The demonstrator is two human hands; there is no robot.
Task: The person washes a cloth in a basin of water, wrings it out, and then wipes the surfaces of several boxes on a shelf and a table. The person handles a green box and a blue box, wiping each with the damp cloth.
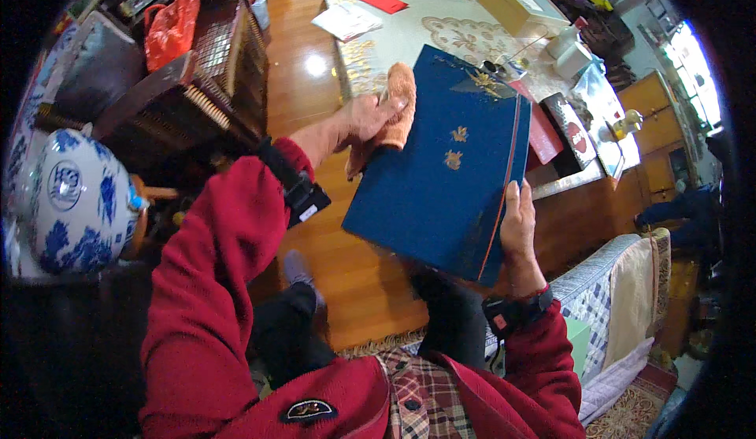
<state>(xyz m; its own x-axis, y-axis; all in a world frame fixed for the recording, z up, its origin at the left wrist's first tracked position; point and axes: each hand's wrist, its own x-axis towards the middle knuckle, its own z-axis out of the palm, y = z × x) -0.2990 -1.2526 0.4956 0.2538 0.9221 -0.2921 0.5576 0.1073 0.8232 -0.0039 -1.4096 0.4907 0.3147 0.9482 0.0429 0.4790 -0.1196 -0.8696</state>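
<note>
A large, flat dark-blue hardcover album or box [431, 191] is held up at a tilt before me. Gold emblems and an orange-red line near its right edge decorate the cover. My right hand [517, 220] grips it by the lower right edge, fingers on the front. In my left hand [372, 121] is a folded orange cloth [403, 99], pressed against the cover's upper left edge. Part of the left fingers is hidden by the cloth and the album or box.
Beyond stands a table with a patterned cloth [407, 22], bearing a red envelope [381, 1], white papers [347, 21], a carton [522, 6] and a white mug [572, 60]. A dark wooden armchair [177, 84] and blue-and-white porcelain vessel [82, 203] are left, a padded seat [590, 285] right.
</note>
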